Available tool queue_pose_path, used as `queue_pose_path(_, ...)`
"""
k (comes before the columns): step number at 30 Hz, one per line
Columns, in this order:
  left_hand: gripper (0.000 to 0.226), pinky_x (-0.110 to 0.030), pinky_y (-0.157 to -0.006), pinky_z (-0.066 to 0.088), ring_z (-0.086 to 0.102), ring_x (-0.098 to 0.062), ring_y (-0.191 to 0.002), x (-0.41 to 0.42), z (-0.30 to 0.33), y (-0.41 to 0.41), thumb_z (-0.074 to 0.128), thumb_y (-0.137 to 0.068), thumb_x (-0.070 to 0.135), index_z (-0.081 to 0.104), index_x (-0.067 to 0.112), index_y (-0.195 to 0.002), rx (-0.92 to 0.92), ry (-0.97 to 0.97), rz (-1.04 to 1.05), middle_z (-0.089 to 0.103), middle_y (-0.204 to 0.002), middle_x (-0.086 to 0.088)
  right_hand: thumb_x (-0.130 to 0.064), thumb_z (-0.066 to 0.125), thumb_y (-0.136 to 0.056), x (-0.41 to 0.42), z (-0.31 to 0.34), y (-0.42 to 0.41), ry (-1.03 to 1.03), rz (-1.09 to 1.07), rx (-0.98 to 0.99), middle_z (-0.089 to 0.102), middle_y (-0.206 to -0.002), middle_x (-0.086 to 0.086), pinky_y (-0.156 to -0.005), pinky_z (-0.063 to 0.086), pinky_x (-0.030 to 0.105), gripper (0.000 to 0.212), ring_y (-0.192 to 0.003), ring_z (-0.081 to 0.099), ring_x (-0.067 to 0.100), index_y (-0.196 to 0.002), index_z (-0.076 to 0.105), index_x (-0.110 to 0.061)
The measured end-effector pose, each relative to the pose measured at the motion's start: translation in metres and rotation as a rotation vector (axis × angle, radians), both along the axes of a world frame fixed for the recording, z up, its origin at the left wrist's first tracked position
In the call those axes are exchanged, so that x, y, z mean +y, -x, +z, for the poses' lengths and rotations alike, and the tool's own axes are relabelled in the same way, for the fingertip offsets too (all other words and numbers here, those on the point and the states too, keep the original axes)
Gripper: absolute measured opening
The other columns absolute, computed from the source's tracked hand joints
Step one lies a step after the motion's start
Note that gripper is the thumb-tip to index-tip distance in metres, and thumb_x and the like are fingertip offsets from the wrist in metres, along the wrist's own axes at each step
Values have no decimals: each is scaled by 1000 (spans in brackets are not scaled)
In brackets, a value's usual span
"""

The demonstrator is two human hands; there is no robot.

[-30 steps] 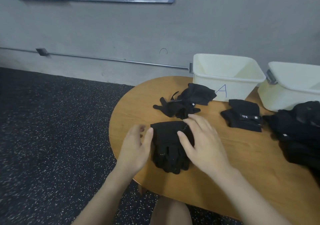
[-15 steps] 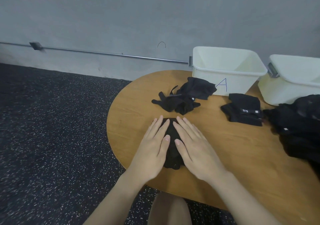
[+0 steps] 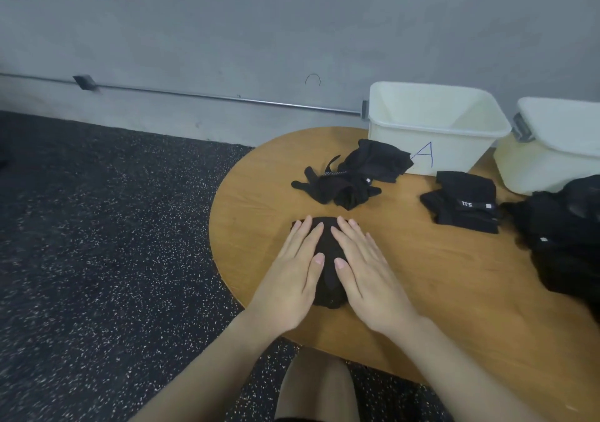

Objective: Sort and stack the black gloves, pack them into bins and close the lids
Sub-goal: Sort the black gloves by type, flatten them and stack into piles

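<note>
A small stack of black gloves (image 3: 328,275) lies near the left front of the round wooden table (image 3: 438,278). My left hand (image 3: 293,275) and my right hand (image 3: 363,270) both press flat on it with straight fingers, side by side, hiding most of it. Loose black gloves (image 3: 354,178) lie behind the stack. A folded pair with a white label (image 3: 462,202) sits to the right. A big heap of black gloves (image 3: 565,236) fills the right edge. White bin marked A (image 3: 435,132) and a second white bin (image 3: 558,148) stand open at the back.
The table's curved left edge drops to a dark speckled floor (image 3: 107,243). A grey wall with a metal conduit (image 3: 211,96) runs behind the bins. My knee (image 3: 316,386) shows under the front edge. No lids are in view.
One second ago my hands were at the sides of the stack, fingers adjusting it. They have since come down flat on top of it and stayed there, pressing.
</note>
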State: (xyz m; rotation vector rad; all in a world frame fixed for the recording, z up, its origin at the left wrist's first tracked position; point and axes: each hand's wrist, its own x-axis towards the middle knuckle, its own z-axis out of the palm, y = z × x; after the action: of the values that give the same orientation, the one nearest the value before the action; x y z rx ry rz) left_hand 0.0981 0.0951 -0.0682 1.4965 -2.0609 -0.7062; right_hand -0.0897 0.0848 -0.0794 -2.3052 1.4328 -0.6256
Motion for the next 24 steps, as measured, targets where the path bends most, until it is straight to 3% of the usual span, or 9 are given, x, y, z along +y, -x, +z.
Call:
queue_pose_path(4, 59, -24, -128, -1, -13, 4, -154, -4, 18, -8, 22, -110, 48, 12, 28, -165, -78, -24, -51, -2, -171, 15, -56, 8, -108, -4, 21, 11, -38, 88, 91, -3, -170, -18, -129, -1, 35, 62, -153, -12, -7, -164, 7, -30)
queue_pose_path(7, 59, -29, -129, 6, 3, 2, -155, -20, 43, -15, 28, -108, 51, 26, 27, -163, -79, 10, -11, 17, -169, 13, -61, 5, -105, -16, 41, 21, 5, 73, 102, 17, -169, -16, -129, -3, 36, 68, -153, 2, -9, -163, 20, -30)
queue_pose_path(10, 54, -29, -127, 19, 23, -6, -153, -54, 70, -20, 39, -108, 45, 35, 27, -159, -165, 13, -7, 33, -164, 11, -52, 24, -108, -49, 47, 34, 182, -66, 122, 51, -152, -8, -129, 2, 37, 56, -145, 37, 3, -151, 45, -23)
queue_pose_path(12, 53, -30, -122, 31, 36, -12, -149, -82, 78, -17, 44, -108, 43, 38, 27, -158, -295, -21, -42, 40, -162, 9, -46, 42, -105, -80, 43, 43, 245, -151, 166, 59, -142, -5, -128, 6, 38, 45, -137, 49, 10, -141, 54, -21)
queue_pose_path(14, 54, -34, -116, 41, 46, -17, -143, -108, 79, -9, 49, -106, 43, 39, 25, -156, -382, -56, -61, 47, -157, 4, -45, 53, -101, -108, 36, 47, 221, -182, 219, 59, -141, -6, -126, 6, 37, 44, -136, 49, 11, -138, 58, -22)
queue_pose_path(21, 68, -39, -107, 48, 54, -19, -130, -176, 55, 22, 69, -91, 53, 50, 20, -147, -498, -63, -173, 57, -143, 1, -48, 64, -93, -157, 10, 31, 203, -208, 237, 61, -135, -4, -127, 4, 45, 44, -134, 51, 14, -127, 69, -21)
queue_pose_path(24, 51, -33, -86, 52, 60, -18, -110, -194, 48, 28, 67, -94, 50, 58, 21, -135, -600, -15, -162, 62, -125, 4, -37, 65, -94, -167, 3, 28, 224, -257, 195, 63, -124, -7, -127, 0, 44, 26, -124, 56, 13, -114, 74, -22)
